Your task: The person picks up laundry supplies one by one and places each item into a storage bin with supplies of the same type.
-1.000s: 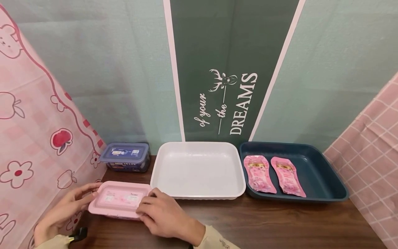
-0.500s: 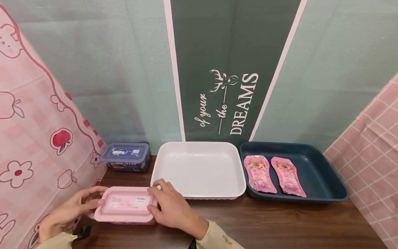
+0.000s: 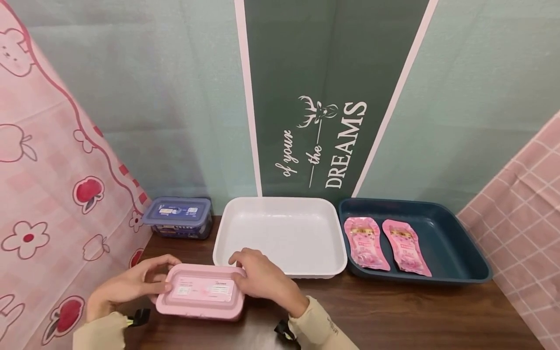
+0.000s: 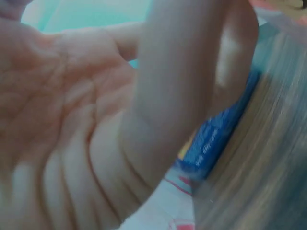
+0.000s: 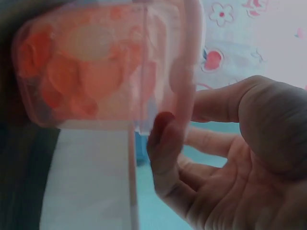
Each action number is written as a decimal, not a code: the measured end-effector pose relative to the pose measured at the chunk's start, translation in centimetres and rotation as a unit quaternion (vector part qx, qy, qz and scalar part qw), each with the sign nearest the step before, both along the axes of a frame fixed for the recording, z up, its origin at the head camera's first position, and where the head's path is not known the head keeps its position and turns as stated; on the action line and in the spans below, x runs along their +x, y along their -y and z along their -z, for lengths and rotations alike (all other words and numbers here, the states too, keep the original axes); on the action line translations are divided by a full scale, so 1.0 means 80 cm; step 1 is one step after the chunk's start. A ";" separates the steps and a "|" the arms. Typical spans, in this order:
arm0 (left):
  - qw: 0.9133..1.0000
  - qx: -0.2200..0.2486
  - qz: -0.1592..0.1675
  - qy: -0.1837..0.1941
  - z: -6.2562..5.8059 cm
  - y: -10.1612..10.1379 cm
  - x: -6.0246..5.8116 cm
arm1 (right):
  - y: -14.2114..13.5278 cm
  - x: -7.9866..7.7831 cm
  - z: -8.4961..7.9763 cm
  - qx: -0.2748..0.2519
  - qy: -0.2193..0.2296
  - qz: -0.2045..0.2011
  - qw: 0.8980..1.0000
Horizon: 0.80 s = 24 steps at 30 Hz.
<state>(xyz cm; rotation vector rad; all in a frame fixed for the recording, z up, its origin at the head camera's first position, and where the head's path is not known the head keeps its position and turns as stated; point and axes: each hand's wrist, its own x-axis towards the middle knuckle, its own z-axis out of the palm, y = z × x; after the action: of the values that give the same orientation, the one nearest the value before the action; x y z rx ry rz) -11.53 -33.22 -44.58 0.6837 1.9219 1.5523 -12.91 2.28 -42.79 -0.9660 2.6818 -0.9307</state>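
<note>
A pink plastic box with a flat lid (image 3: 201, 291) is at the front left of the table, label side up. My left hand (image 3: 131, 284) grips its left end, thumb at the lid's rim. At the opposite end, my right hand (image 3: 267, 279) holds the right edge between thumb and fingers. The right wrist view shows the box's see-through, flower-like printed side (image 5: 86, 72) beside the right fingers. In the left wrist view the hand (image 4: 96, 115) fills most of the picture and hides the box. Whether the box touches the table cannot be told.
Behind the hands stands a blue lidded box (image 3: 177, 217) at the back left. A white tray (image 3: 280, 271) is in the middle, near the right hand. On the right, a dark blue tray (image 3: 455, 243) bears two pink pouches (image 3: 366, 243). Patterned cloth walls surround the wooden table (image 3: 393, 311).
Both hands have moved right and slightly toward the front with the pink box. It now sits farther from the left cloth wall. The trays, pouches and blue box stay put.
</note>
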 end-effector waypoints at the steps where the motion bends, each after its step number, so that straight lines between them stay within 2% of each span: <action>1: 0.999 -0.021 -0.007 -0.029 -0.003 -0.006 0.000 | -0.002 -0.001 -0.001 0.000 0.006 -0.002 1.000; 3: 0.994 -0.064 -0.023 -0.080 -0.009 -0.018 0.000 | -0.006 -0.004 -0.004 0.002 0.018 -0.006 1.000; 4: 0.989 -0.087 -0.034 -0.111 -0.012 -0.025 0.001 | -0.007 -0.005 -0.004 0.002 0.022 -0.009 1.000; 7: 0.965 -0.151 -0.069 -0.204 -0.018 -0.043 0.003 | -0.014 -0.007 -0.005 0.006 0.034 -0.018 0.999; 11: 0.941 -0.169 -0.100 -0.277 -0.019 -0.066 0.003 | -0.026 -0.008 -0.005 0.008 0.044 -0.019 0.999; 14: 0.932 -0.150 -0.118 -0.308 -0.013 -0.083 -0.001 | -0.038 -0.007 -0.001 -0.004 0.041 -0.022 0.999; 18: 0.924 -0.129 -0.141 -0.330 -0.005 -0.102 -0.007 | -0.051 -0.003 0.004 -0.023 0.029 -0.027 0.999; 24: 0.921 -0.116 -0.149 -0.340 0.004 -0.125 -0.011 | -0.071 0.001 0.006 -0.036 0.027 -0.028 0.999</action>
<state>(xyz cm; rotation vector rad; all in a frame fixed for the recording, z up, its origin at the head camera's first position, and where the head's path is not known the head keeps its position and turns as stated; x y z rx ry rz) -12.37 -23.26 -44.90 0.9444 2.7840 1.3106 -12.85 7.98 -43.30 -1.0107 2.5792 -1.0321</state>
